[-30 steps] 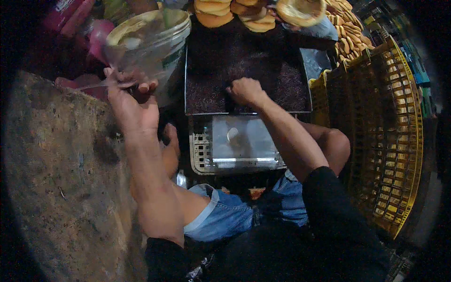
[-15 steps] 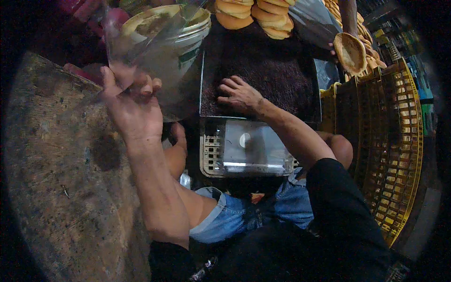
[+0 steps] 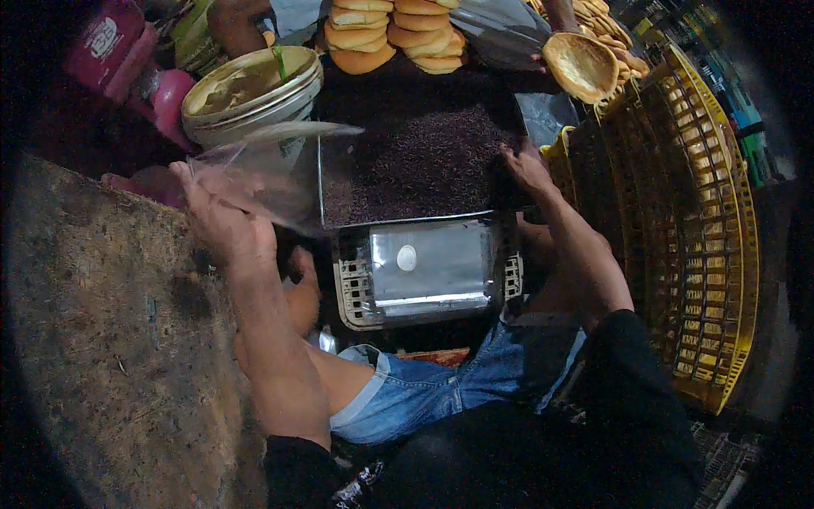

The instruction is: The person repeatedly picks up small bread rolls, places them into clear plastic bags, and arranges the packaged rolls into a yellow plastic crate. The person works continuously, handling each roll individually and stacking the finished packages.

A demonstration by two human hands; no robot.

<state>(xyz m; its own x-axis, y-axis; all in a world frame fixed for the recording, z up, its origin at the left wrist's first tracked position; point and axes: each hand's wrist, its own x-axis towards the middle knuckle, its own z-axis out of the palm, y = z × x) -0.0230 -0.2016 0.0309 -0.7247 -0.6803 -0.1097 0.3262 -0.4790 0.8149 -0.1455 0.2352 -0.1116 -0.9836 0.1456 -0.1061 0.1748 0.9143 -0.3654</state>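
Note:
My left hand is closed on a clear plastic bag, which spreads to the right over the left rim of a metal tray. Dark brown sprinkles cover the tray's bottom. At the tray's right side, my right hand has its fingers bent over the rim and seems to grip it; its far fingers are in shadow. Stacks of round buns rise behind the tray's far end. Beneath the tray's near side sits a pale crate with a shiny metal box-like thing on it.
A whitish bucket with a green-handled tool stands at the far left. Another person's hand is beside a hollow, bowl-shaped bread piece. Yellow crates stand on the right. A worn wooden board lies on my left.
My right hand has gone from the sprinkles in the tray to its right rim. The plastic bag has come down from upright toward the tray's left side. The view has shifted slightly.

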